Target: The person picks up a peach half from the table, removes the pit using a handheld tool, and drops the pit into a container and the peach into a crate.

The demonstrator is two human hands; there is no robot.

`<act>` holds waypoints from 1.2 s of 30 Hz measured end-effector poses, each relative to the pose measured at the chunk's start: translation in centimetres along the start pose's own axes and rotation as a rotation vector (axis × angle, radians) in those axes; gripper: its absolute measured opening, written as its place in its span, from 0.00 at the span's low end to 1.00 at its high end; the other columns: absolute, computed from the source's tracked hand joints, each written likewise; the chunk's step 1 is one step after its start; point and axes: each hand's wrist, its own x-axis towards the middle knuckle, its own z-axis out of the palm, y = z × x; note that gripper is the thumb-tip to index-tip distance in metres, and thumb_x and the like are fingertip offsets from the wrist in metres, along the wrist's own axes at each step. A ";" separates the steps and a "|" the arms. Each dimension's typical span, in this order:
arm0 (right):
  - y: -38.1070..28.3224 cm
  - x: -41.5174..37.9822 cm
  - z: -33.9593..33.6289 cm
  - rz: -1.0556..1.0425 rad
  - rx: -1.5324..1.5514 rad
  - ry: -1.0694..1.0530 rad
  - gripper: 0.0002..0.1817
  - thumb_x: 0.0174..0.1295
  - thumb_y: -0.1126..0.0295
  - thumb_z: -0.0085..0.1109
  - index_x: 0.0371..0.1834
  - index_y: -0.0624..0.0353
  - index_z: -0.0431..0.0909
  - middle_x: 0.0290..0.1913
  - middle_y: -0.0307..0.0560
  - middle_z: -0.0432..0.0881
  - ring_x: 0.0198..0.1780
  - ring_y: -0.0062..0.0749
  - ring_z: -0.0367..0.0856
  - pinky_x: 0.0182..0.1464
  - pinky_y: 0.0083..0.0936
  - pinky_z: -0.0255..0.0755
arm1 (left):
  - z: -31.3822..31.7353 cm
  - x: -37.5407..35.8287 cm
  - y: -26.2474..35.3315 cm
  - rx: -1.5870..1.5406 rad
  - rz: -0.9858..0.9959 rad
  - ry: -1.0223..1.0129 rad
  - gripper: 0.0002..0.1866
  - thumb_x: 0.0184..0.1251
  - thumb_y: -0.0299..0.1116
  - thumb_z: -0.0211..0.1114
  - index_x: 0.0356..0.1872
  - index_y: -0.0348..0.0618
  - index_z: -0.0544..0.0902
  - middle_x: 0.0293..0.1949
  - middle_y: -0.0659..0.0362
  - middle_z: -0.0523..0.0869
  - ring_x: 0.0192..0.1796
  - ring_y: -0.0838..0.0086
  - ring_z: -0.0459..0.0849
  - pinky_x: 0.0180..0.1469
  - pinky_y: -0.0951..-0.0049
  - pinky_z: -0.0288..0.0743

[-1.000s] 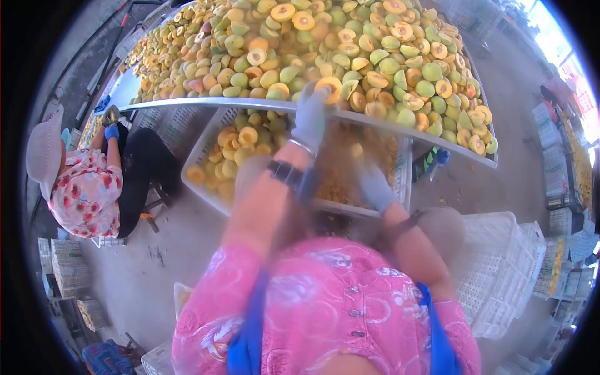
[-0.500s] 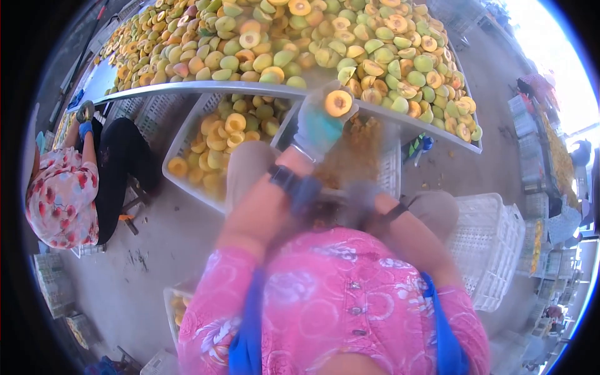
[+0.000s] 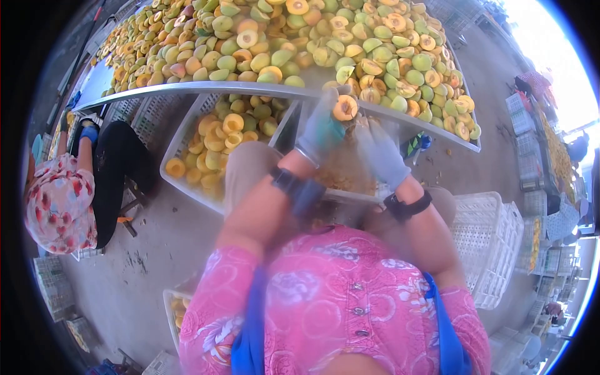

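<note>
My left hand (image 3: pixel 320 129), in a pale glove with a teal palm, grips a halved peach (image 3: pixel 345 107) with its orange cut face turned up. Close beside it, my gloved right hand (image 3: pixel 379 151) has its fingers together and pointing at the fruit. What those fingers hold, if anything, is too blurred to make out. Both hands are above a white crate (image 3: pixel 353 195) between my knees, with brownish bits in its bottom. Left of that, another crate (image 3: pixel 181 187) holds peach halves (image 3: pixel 215 137).
A metal-edged table (image 3: pixel 206 85) heaped with halved peaches (image 3: pixel 250 37) spans the front. White stacked crates (image 3: pixel 484 244) stand by my right knee. To the left sits a co-worker in a floral top (image 3: pixel 59 203). More crates and people line the far right.
My right hand has risen from near my lap to beside the peach half. My left hand still holds the fruit, shifted slightly right and down.
</note>
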 end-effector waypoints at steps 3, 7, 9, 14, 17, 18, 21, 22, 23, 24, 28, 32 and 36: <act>0.7 0.8 0.6 -0.042 -0.002 0.050 0.14 0.62 0.75 0.49 0.51 0.66 0.71 0.39 0.59 0.75 0.38 0.49 0.78 0.36 0.38 0.74 | 0.5 -0.2 0.5 -0.036 -0.001 -0.014 0.21 0.77 0.47 0.46 0.57 0.39 0.70 0.40 0.58 0.78 0.41 0.74 0.79 0.43 0.74 0.77; -1.0 1.9 -0.5 0.520 0.545 -0.213 0.20 0.72 0.59 0.42 0.52 0.66 0.72 0.40 0.61 0.78 0.41 0.52 0.79 0.41 0.39 0.73 | 1.8 -1.1 1.3 0.097 0.008 -0.020 0.22 0.78 0.48 0.44 0.56 0.40 0.70 0.37 0.59 0.79 0.40 0.76 0.79 0.44 0.76 0.76; -1.8 2.7 -1.2 0.593 0.616 -0.198 0.18 0.71 0.61 0.44 0.50 0.66 0.73 0.40 0.60 0.79 0.43 0.50 0.78 0.45 0.37 0.72 | 1.7 -0.8 1.0 0.109 0.035 -0.009 0.22 0.78 0.49 0.44 0.54 0.40 0.71 0.36 0.59 0.79 0.39 0.76 0.79 0.43 0.76 0.76; -2.8 2.7 1.0 0.559 0.703 -0.028 0.23 0.73 0.56 0.40 0.52 0.66 0.73 0.44 0.60 0.80 0.48 0.48 0.77 0.52 0.34 0.68 | 0.8 -0.7 1.0 0.067 -0.024 0.057 0.22 0.77 0.52 0.44 0.46 0.43 0.74 0.34 0.59 0.79 0.36 0.75 0.79 0.43 0.74 0.76; -2.9 2.8 1.8 0.565 0.737 -0.069 0.28 0.74 0.51 0.36 0.53 0.67 0.73 0.48 0.67 0.79 0.52 0.61 0.76 0.53 0.40 0.68 | 1.3 -0.8 1.4 -0.136 -0.057 0.142 0.23 0.75 0.55 0.45 0.40 0.44 0.74 0.33 0.58 0.79 0.35 0.73 0.79 0.42 0.71 0.77; -3.0 2.8 1.9 0.559 0.716 -0.077 0.28 0.74 0.51 0.37 0.53 0.67 0.73 0.47 0.67 0.80 0.50 0.59 0.77 0.52 0.40 0.69 | 1.2 -0.8 1.3 -0.126 -0.042 0.194 0.27 0.75 0.57 0.42 0.44 0.41 0.75 0.34 0.57 0.81 0.35 0.71 0.81 0.42 0.71 0.78; -3.6 3.0 1.5 0.611 0.735 -0.124 0.27 0.73 0.51 0.38 0.52 0.66 0.74 0.43 0.63 0.81 0.44 0.53 0.78 0.48 0.37 0.70 | 0.6 -0.9 1.4 -0.111 -0.066 0.221 0.31 0.75 0.59 0.40 0.47 0.38 0.77 0.36 0.56 0.83 0.35 0.69 0.82 0.41 0.72 0.79; -3.9 3.2 1.2 0.667 0.774 -0.165 0.26 0.73 0.52 0.39 0.51 0.66 0.74 0.39 0.60 0.81 0.39 0.47 0.79 0.44 0.35 0.72 | 0.5 -1.0 1.7 -0.107 -0.103 0.194 0.30 0.75 0.58 0.40 0.46 0.39 0.77 0.35 0.56 0.84 0.35 0.70 0.82 0.40 0.73 0.79; -4.3 3.3 0.9 0.666 0.772 -0.164 0.26 0.73 0.52 0.39 0.51 0.66 0.74 0.39 0.60 0.81 0.39 0.47 0.79 0.44 0.35 0.72 | 0.3 -1.0 1.9 -0.108 -0.103 0.193 0.30 0.75 0.58 0.40 0.46 0.39 0.77 0.35 0.56 0.84 0.35 0.70 0.82 0.40 0.73 0.79; -4.7 3.3 0.5 0.728 0.808 -0.217 0.25 0.73 0.53 0.38 0.52 0.67 0.73 0.42 0.60 0.80 0.43 0.48 0.78 0.49 0.35 0.70 | 0.5 -1.1 2.3 -0.081 -0.135 0.170 0.29 0.76 0.57 0.40 0.45 0.39 0.78 0.34 0.57 0.83 0.35 0.71 0.82 0.39 0.73 0.79; -4.3 2.6 1.2 0.770 0.826 -0.261 0.25 0.73 0.54 0.38 0.53 0.68 0.72 0.43 0.59 0.79 0.45 0.45 0.76 0.51 0.32 0.68 | 2.5 -1.2 3.2 0.060 -0.058 0.222 0.29 0.75 0.57 0.41 0.33 0.39 0.76 0.29 0.55 0.80 0.29 0.70 0.78 0.35 0.72 0.76; -3.7 2.2 1.4 0.838 1.000 -0.255 0.24 0.73 0.54 0.40 0.52 0.67 0.73 0.43 0.53 0.79 0.43 0.38 0.76 0.49 0.29 0.69 | 3.4 -1.6 4.4 0.265 0.035 0.151 0.28 0.76 0.54 0.39 0.32 0.38 0.76 0.26 0.55 0.79 0.25 0.71 0.77 0.33 0.74 0.74; -3.4 1.6 1.1 0.857 1.102 -0.306 0.20 0.72 0.53 0.45 0.46 0.59 0.76 0.34 0.38 0.77 0.33 0.20 0.72 0.35 0.21 0.68 | 3.6 -1.8 5.4 0.275 -0.169 0.161 0.32 0.77 0.53 0.36 0.26 0.37 0.78 0.21 0.56 0.79 0.23 0.72 0.75 0.31 0.75 0.71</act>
